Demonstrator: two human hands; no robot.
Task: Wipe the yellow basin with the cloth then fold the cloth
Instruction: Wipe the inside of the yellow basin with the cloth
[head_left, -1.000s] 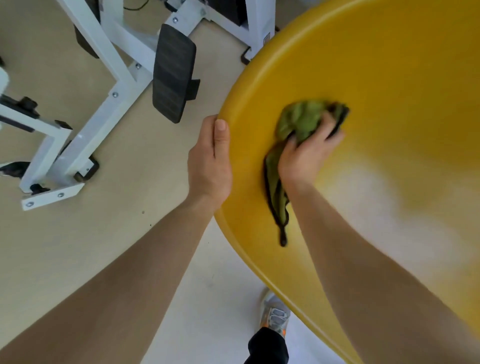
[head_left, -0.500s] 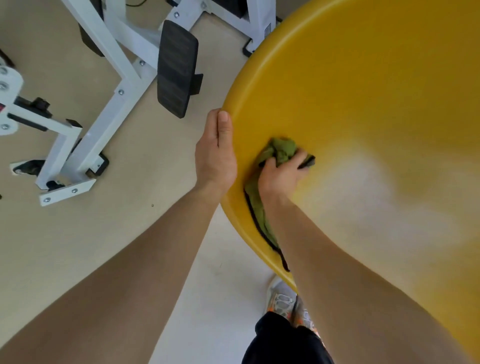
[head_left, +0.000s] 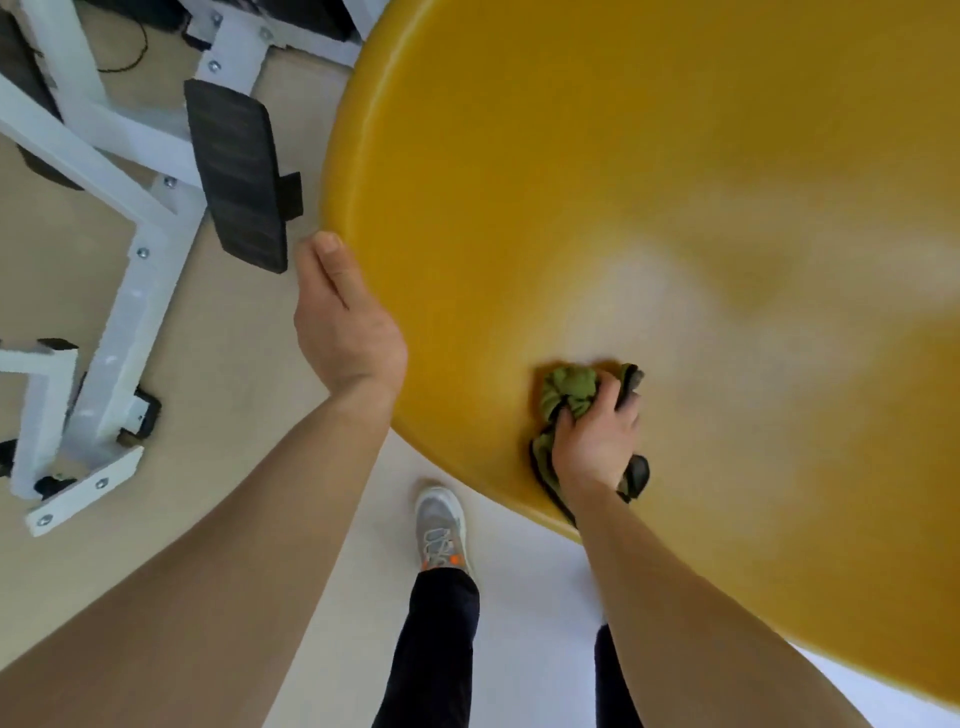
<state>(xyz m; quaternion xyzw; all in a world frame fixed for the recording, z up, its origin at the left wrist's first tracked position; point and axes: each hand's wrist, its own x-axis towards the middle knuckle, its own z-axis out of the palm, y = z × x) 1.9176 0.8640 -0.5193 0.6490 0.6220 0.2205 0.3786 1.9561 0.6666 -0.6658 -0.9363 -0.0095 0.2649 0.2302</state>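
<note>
The green cloth (head_left: 569, 387) is bunched inside the yellow basin (head_left: 649, 156), pressed to its inner wall near the rim. The right hand (head_left: 595, 441) grips the cloth tightly. The left hand (head_left: 345, 322) clasps the basin's rim. Beyond the rim, a white metal frame (head_left: 140, 270) stands on the floor (head_left: 234, 389).

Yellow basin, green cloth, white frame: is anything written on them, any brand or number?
None can be read.
Round yellow plastic basin: plain, no text.
Crumpled green cloth: no label visible.
White metal frame: only bolts.
Grey sports shoe: markings too blurred to read.
</note>
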